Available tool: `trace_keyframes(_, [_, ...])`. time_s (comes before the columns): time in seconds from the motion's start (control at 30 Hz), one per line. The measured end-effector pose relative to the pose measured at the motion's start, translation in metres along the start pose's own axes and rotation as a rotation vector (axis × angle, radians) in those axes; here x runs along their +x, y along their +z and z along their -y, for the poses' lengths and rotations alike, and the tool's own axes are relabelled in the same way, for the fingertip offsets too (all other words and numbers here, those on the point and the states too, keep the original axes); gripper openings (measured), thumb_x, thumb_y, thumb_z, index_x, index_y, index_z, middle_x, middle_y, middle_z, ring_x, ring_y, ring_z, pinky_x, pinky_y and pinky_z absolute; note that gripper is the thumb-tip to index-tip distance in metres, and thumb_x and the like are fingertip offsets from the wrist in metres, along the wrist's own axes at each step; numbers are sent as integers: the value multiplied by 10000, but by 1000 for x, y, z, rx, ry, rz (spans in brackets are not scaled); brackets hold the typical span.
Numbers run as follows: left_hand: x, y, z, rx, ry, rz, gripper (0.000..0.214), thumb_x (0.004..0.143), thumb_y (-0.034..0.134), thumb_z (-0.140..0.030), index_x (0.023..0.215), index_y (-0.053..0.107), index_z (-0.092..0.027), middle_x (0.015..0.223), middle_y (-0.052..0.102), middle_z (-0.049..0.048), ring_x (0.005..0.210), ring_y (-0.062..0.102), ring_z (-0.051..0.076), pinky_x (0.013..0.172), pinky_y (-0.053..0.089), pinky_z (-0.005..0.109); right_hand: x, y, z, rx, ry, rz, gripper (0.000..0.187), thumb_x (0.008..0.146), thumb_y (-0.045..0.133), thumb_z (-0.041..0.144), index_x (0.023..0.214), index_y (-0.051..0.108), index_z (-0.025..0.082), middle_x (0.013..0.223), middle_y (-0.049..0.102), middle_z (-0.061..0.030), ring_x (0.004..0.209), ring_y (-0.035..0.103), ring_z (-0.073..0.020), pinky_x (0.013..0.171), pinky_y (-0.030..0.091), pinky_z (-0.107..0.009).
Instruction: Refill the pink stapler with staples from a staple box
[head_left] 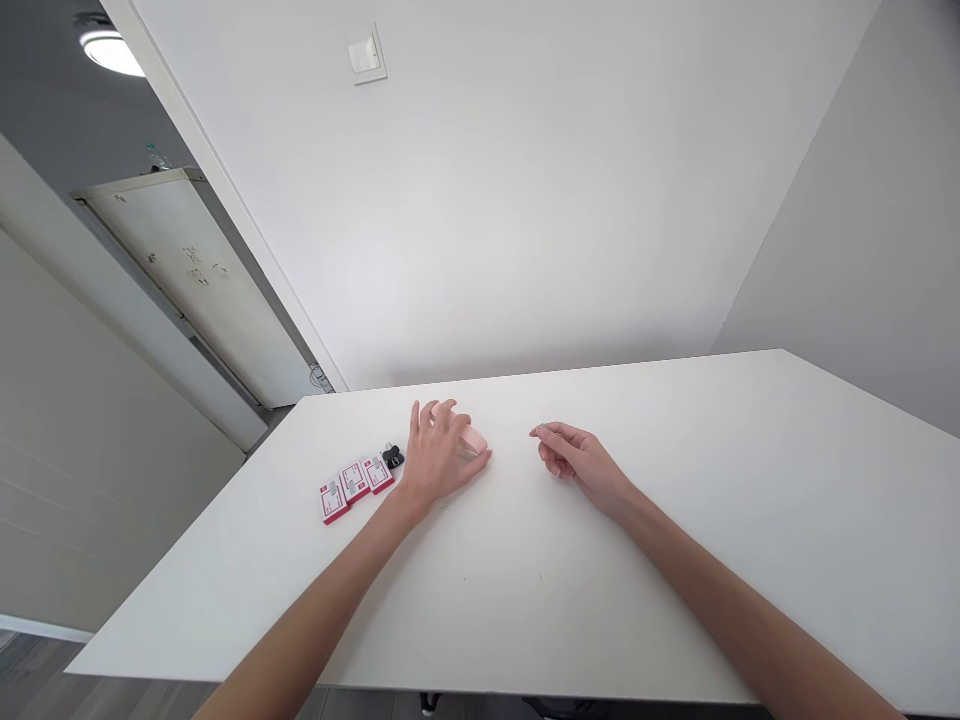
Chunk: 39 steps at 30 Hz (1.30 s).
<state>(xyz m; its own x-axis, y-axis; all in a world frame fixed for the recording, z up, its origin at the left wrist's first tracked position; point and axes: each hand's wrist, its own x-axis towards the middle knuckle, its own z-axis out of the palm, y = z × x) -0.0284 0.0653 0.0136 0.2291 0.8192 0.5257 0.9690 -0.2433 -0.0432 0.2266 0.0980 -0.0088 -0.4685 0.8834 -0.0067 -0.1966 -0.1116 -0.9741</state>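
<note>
My left hand (436, 455) is over a smooth pink object (472, 438) with rounded ends. Its fingers curl across the far side and the thumb lies along the near side, hiding much of it, so its kind does not show. To the right, my right hand (574, 460) hovers over the table with thumb and forefinger pinched together. Whatever sits in that pinch, if anything, is too small to name. Left of my left hand lie several small red-and-white boxes (354, 481) in a slanting row, with grey patches on top. A small black object (392, 456) lies beside them.
The white table (637, 600) reaches back to a white wall (562, 200) with a light switch (366, 54). A few tiny specks dot the tabletop near the front. At the left is a doorway with a pale cabinet (187, 280) beyond it.
</note>
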Motion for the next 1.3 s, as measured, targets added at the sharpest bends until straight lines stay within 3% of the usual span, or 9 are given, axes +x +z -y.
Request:
trace_keyframes(0.17, [-13, -13, 37, 29, -17, 46, 386, 856, 649, -489, 1124, 643, -212, 1453, 503, 158, 1457, 314, 426, 1215, 203, 651, -3, 0, 2, 4, -2, 12, 383, 842, 719, 603, 917, 723, 228, 764, 563, 5, 587, 426, -105, 533, 303, -276])
trace_keyframes(0.33, [-41, -39, 71, 28, -57, 103, 859, 829, 642, -663, 1520, 370, -231, 1687, 153, 179, 1551, 104, 444, 1204, 132, 699, -6, 0, 2, 6, -6, 25, 388, 843, 717, 607, 933, 728, 231, 797, 575, -1, 599, 433, -102, 540, 304, -276])
trace_keyframes(0.5, [-95, -66, 96, 28, -271, 196, 988, 821, 622, -701, 1580, 242, -196, 1549, 445, 188, 1494, 315, 395, 1224, 184, 644, -5, 0, 1, 9, 0, 27, 374, 851, 711, 602, 933, 728, 238, 780, 564, 7, 604, 429, -106, 555, 310, -279])
trace_keyframes(0.63, [-130, -76, 104, 29, -384, 196, 837, 897, 540, -654, 1546, 289, -189, 1386, 613, 163, 1446, 395, 375, 1201, 213, 663, -5, 0, 2, 9, 1, 28, 375, 842, 718, 601, 938, 730, 239, 781, 568, 7, 607, 436, -110, 557, 313, -281])
trace_keyframes(0.8, [-142, -84, 81, 50, -278, 84, 662, 893, 601, -595, 1419, 437, -229, 1353, 630, 119, 1395, 456, 347, 1222, 205, 637, -5, 0, 2, 10, -3, 21, 395, 827, 724, 611, 934, 724, 230, 779, 571, 5, 600, 432, -113, 553, 323, -284])
trace_keyframes(0.97, [-134, -84, 34, -85, -240, -10, 623, 820, 730, -561, 1330, 502, -285, 1293, 638, 104, 1236, 583, 354, 1014, 495, 531, -5, -1, 2, -17, -15, 70, 377, 850, 710, 596, 926, 722, 227, 808, 596, -5, 603, 457, -105, 532, 343, -264])
trace_keyframes(1.07, [-117, -69, 4, -259, -269, -35, 670, 800, 770, -541, 1340, 465, -286, 1301, 623, 99, 1196, 618, 327, 969, 524, 481, -7, 1, 4, -47, 3, 203, 386, 850, 704, 603, 910, 734, 223, 1030, 671, -65, 669, 555, -125, 516, 397, -260])
trace_keyframes(1.2, [-86, -35, -32, -415, -275, 6, 710, 758, 816, -532, 1318, 460, -281, 1297, 621, 93, 1197, 619, 319, 979, 514, 475, -10, 3, 9, -152, 34, 394, 382, 854, 699, 594, 978, 762, 239, 1389, 597, -93, 662, 655, -132, 575, 524, -309])
trace_keyframes(1.3, [-62, -15, -50, -519, -287, 35, 754, 737, 836, -508, 1348, 451, -292, 1286, 624, 85, 1198, 609, 316, 980, 505, 477, -11, 4, 10, -236, 63, 459, 371, 868, 692, 580, 1002, 761, 241, 1123, 717, -73, 618, 677, -156, 625, 560, -344])
